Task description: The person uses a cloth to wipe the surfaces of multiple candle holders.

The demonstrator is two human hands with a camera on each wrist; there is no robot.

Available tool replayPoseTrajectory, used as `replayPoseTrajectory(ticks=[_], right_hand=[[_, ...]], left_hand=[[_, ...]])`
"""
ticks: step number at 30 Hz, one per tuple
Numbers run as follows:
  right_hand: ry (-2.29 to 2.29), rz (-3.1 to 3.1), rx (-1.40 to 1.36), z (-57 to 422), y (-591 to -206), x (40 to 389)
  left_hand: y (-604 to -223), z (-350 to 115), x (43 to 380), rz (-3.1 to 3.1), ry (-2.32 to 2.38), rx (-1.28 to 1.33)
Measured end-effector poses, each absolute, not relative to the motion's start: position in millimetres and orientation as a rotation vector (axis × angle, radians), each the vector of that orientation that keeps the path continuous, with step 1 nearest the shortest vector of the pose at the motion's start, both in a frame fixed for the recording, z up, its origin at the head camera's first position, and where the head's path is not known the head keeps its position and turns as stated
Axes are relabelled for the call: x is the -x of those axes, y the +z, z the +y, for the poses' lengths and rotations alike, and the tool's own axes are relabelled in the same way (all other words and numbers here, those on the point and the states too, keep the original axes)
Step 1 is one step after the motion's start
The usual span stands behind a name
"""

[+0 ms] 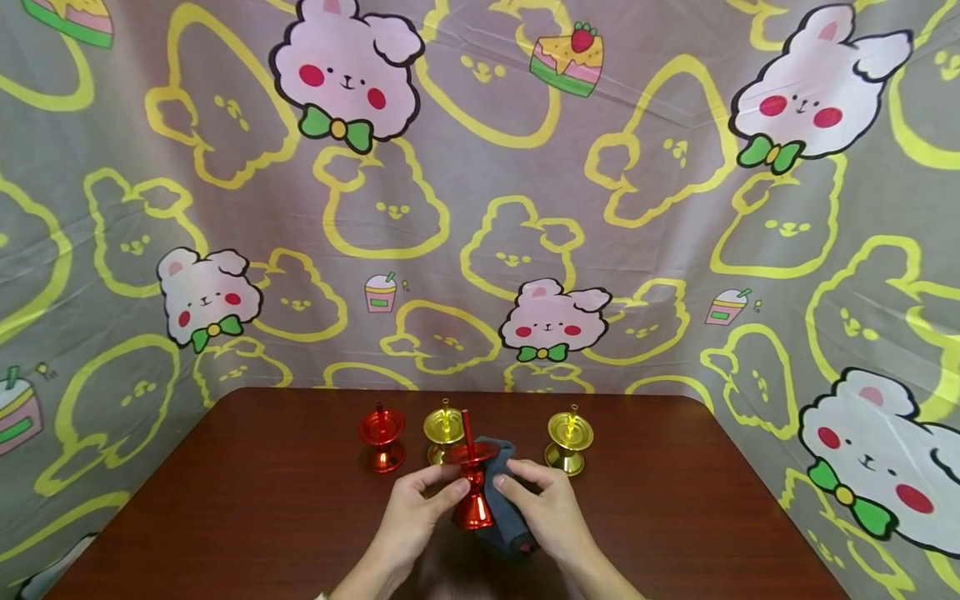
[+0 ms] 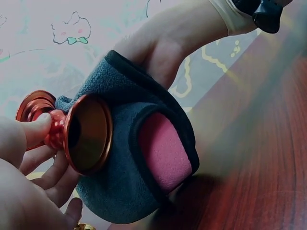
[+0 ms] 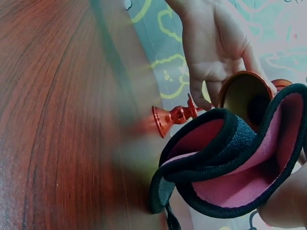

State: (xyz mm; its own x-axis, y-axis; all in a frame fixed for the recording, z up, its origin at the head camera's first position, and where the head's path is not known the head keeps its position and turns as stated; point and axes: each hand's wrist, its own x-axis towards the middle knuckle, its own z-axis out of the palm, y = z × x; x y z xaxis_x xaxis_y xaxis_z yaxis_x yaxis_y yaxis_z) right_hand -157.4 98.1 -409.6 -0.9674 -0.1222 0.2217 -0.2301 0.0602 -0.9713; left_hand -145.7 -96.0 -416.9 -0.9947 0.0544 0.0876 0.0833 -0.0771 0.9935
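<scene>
My left hand (image 1: 405, 518) grips a shiny red candle holder (image 1: 474, 510) by its narrow stem, above the table. The holder has a flared hollow base, a dish and a thin red spike on top. My right hand (image 1: 553, 510) pinches a dark blue-grey cloth (image 1: 510, 518) against the holder's right side. Pink lining shows at a fold of the cloth (image 2: 165, 151) in the left wrist view. The right wrist view shows the cloth (image 3: 230, 167) bunched, with black edging, beside the holder's open base (image 3: 244, 98). Cloth and holder hide some right fingertips.
Toward the back of the dark wooden table (image 1: 262, 517) stand another red candle holder (image 1: 383, 433) and two gold ones, one gold holder (image 1: 442, 425) behind my left hand and one gold holder (image 1: 570, 437) farther right. A patterned curtain (image 1: 465, 167) hangs behind the table.
</scene>
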Motion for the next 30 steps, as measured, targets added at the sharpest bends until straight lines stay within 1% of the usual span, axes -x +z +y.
replayPoseTrajectory(ticks=[10,15,22,30], right_hand=[[2.057,-2.230,-0.354,98.7,-410.4,158.1],[2.031,-2.222,-0.365,98.4,-410.6,158.2],[2.043,-2.187,-0.403,97.5,-411.6,158.2],[2.063,-2.173,-0.383,96.6,-409.2,156.6]], left_hand=[[-420.0,-97.6,149.4,-2.023,-2.437,0.115],[-419.8,-95.1,148.4,-2.075,-2.361,0.099],[-417.1,-90.6,148.6,-2.085,-2.290,0.012],[-417.8,-92.9,148.4,-2.069,-2.314,0.081]])
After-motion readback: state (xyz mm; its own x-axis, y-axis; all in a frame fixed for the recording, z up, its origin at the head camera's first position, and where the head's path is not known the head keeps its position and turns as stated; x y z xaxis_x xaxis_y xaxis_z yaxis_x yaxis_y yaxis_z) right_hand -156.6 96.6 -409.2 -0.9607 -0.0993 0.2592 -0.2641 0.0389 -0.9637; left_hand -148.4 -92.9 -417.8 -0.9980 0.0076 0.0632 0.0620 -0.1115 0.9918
